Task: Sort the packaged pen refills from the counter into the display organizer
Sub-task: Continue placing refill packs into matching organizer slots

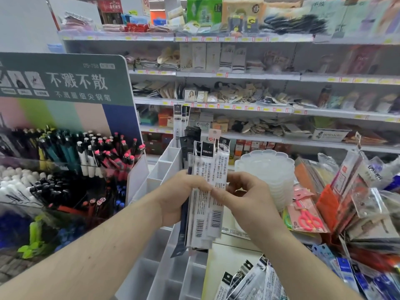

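While rows of white metal store shelves (238, 75) packed with blurred packaged goods fill the background, a tall green and pastel cardboard pen display (65, 87) stands at the left, its clear tiers crowded with upright black, white, teal and pink-capped pens (104, 156). Just right of it, running from the lower middle up toward the shelves, sits the white plastic display organizer (164, 167) with its rows of open rectangular compartments; a few long refill packets (181, 118) stand upright in its far end. At the right lies a jumbled heap of clear-bagged stationery (357, 204), with a stack of translucent scalloped plastic trays (268, 167) beside it and a pink carded pair of red scissors (307, 215) in front of that stack. More black-topped refill packets lie loose on the pale counter (229, 256) at the bottom right (255, 280). Above the organizer, the left hand (179, 198) grips a fanned bundle of long, narrow black-and-white packaged pen refills (205, 191), fingers wrapped behind and thumb across the front, holding them upright. The right hand (244, 202) meets the bundle from the right, its thumb and fingertips (216, 192) pinching the frontmost white packet near mid-length. Barcodes show at the packets' lower ends.
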Demonstrator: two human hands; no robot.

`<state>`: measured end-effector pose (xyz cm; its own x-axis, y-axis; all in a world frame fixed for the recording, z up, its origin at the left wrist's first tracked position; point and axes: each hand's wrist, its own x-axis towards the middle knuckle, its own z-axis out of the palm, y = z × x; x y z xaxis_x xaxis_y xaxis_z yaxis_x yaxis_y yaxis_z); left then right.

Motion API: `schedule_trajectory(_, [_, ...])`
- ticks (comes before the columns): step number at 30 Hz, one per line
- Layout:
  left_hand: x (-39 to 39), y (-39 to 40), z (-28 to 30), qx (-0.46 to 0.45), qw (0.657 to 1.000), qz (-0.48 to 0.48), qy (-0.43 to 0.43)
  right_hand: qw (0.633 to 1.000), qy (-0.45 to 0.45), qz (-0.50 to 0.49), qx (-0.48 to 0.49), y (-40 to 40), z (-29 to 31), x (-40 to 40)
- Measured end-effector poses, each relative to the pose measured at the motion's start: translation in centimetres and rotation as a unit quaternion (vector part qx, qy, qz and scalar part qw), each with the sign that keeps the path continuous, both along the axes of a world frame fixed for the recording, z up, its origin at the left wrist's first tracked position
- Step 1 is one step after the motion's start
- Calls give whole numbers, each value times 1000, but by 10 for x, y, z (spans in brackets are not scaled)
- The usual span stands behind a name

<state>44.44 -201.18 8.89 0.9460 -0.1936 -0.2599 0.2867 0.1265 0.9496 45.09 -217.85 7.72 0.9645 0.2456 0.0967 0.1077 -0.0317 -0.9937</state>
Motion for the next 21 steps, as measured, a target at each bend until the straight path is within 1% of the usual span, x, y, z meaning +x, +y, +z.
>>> schedule_trajectory(5, [1, 1, -2, 70, 997, 25, -26, 996, 65, 4, 65, -1, -4, -2])
schedule_trajectory(9, [-1, -2, 0, 84, 995, 46, -33, 988, 95, 19, 122, -1, -5, -3])
schedule_trajectory(12, [-2, -4, 2, 90, 994, 54, -40, 987, 99, 22, 123, -1, -5, -4])
schedule_trajectory(16, [-3, -5, 3, 108, 993, 36, -41, 990, 93, -3, 108, -1, -10, -2])
schedule_trajectory(19, [-3, -3, 2, 89, 996, 9, -24, 990, 92, -12, 103, -2, -11, -1])
schedule_trajectory(21, [-1, -2, 1, 83, 996, 19, -13, 988, 100, -10, 116, -4, -10, -1])
